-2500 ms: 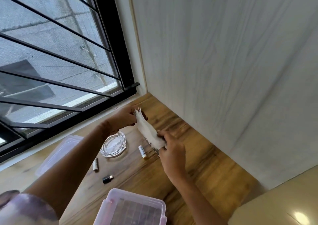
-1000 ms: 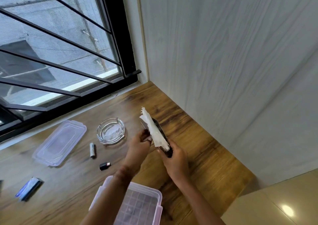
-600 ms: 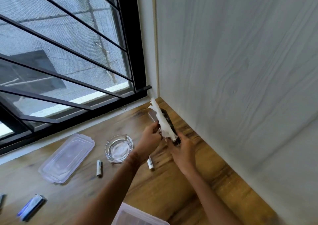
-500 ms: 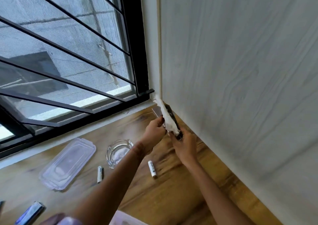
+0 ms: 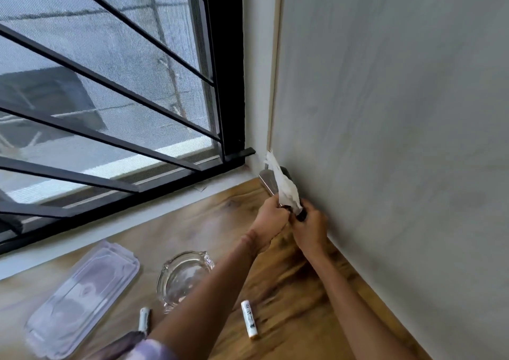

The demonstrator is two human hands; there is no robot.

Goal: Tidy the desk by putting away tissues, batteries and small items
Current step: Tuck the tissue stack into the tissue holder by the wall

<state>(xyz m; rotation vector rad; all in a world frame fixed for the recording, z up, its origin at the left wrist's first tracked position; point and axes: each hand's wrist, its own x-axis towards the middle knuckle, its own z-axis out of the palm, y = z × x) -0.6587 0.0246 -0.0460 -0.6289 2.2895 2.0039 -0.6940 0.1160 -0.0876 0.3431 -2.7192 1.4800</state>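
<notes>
A white tissue point(image 5: 285, 186) stands folded in a narrow metal and black tissue holder point(image 5: 266, 181), which sits in the far corner of the wooden desk point(image 5: 289, 290) against the pale wall. My left hand point(image 5: 271, 217) grips the holder's lower left side by the tissue's bottom edge. My right hand point(image 5: 309, 231) is closed on the holder's black near end. Two white batteries lie loose on the desk, one point(image 5: 250, 319) between my forearms and one point(image 5: 144, 318) left of my left arm.
A clear glass ashtray point(image 5: 184, 274) sits under my left forearm. A clear plastic lid point(image 5: 82, 290) lies at the left near the window sill. The barred window point(image 5: 110, 106) bounds the desk's back, and the wall panel point(image 5: 385, 139) bounds its right.
Both hands carried the tissue and holder away from me into the far corner by the wall. The view tilted up, and the pink-rimmed box and small dark item dropped out of sight.
</notes>
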